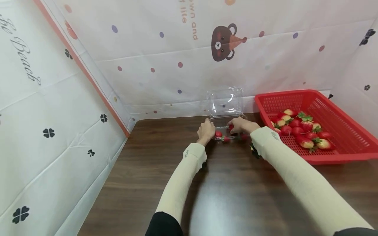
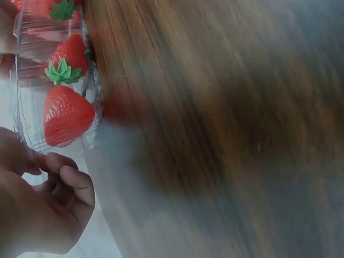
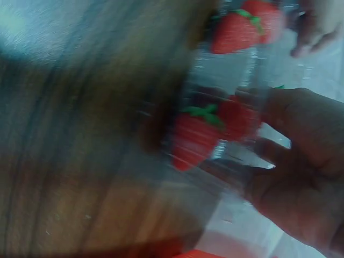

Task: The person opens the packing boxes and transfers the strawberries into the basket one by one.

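Observation:
A clear plastic clamshell box (image 1: 221, 128) stands at the back of the table, its transparent lid (image 1: 225, 102) raised against the backdrop. Several red strawberries with green leaf caps lie in it, among them one strawberry (image 2: 68, 115) at the left end. My left hand (image 1: 206, 131) pinches the box's left rim with curled fingers, as the left wrist view shows. Over the right part of the box, my right hand (image 1: 240, 126) holds a strawberry (image 3: 239, 119) between thumb and fingers. Blur in the right wrist view hides how firmly it grips.
To the right stands a red plastic basket (image 1: 349, 131) with slotted walls, holding a heap of strawberries (image 1: 298, 131). A white patterned cloth (image 1: 165, 78) hangs behind and at both sides of the brown wooden table (image 1: 165, 170).

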Demonstrator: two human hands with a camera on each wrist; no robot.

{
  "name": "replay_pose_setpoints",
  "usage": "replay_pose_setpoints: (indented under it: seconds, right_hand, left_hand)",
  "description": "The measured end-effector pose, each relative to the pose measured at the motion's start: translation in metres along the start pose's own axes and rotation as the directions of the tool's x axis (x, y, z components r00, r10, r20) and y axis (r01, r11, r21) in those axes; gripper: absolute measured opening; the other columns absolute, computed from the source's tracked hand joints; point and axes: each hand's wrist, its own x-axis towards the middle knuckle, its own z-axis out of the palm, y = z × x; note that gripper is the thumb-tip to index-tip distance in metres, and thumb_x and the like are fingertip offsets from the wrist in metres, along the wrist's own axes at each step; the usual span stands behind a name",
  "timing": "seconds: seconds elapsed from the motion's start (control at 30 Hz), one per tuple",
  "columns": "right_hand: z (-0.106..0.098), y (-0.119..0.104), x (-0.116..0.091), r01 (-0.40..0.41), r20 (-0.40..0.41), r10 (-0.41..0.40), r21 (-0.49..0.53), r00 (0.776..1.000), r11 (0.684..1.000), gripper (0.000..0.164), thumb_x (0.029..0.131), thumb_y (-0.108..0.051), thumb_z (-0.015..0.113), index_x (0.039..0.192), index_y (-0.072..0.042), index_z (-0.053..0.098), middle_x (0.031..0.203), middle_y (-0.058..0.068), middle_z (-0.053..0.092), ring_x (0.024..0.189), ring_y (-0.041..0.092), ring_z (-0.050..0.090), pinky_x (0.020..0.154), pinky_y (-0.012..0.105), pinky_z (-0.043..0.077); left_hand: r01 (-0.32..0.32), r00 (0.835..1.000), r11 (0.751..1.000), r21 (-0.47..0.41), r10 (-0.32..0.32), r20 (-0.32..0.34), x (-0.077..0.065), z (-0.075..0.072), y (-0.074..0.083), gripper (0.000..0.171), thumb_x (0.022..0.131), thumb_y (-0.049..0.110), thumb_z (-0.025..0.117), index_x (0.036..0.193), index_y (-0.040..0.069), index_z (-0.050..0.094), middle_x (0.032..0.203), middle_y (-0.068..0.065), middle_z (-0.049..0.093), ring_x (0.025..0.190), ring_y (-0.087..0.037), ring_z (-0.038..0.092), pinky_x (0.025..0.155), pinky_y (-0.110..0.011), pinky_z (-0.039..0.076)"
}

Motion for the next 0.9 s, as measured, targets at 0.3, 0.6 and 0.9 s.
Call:
replay_pose_setpoints:
  seconds: [0.3, 0.6, 0.9]
  right_hand:
    - [0.021, 0.007, 0.007, 0.04, -0.108, -0.052, -0.111, 0.993, 0.993, 0.023, 0.077, 0.005, 0.069, 0.099, 0.002, 0.076, 0.097, 0.02, 0.074, 0.088, 0.033, 0.07, 0.079, 0.045, 0.059]
    - [0.008, 0.004, 0.008, -0.007, -0.06, 0.003, -0.061, 0.998, 0.998, 0.018, 0.066, 0.004, 0.083, 0.081, -0.002, 0.075, 0.08, 0.011, 0.071, 0.072, 0.021, 0.058, 0.062, 0.033, 0.052]
    - [0.003, 0.005, 0.004, -0.024, -0.047, 0.021, -0.065, 0.999, 0.998, 0.017, 0.068, -0.004, 0.087, 0.08, -0.004, 0.075, 0.077, 0.01, 0.069, 0.071, 0.021, 0.06, 0.06, 0.03, 0.052]
  left_hand:
    - [0.029, 1.0, 0.998, -0.051, -0.029, 0.0, -0.009, 0.004, -0.003, 0.027, 0.108, 0.029, 0.047, 0.123, 0.01, 0.056, 0.117, -0.019, 0.073, 0.107, -0.038, 0.071, 0.089, -0.051, 0.054]
    - [0.049, 0.997, 0.999, -0.019, -0.05, -0.06, -0.008, 0.01, 0.0, 0.035, 0.11, 0.035, 0.041, 0.116, 0.006, 0.06, 0.113, -0.021, 0.074, 0.105, -0.038, 0.072, 0.087, -0.052, 0.056]
    - [0.052, 0.994, 0.999, 0.008, -0.051, -0.101, -0.007, 0.011, 0.004, 0.03, 0.108, 0.029, 0.048, 0.118, 0.004, 0.061, 0.109, -0.02, 0.075, 0.1, -0.037, 0.074, 0.083, -0.051, 0.057]
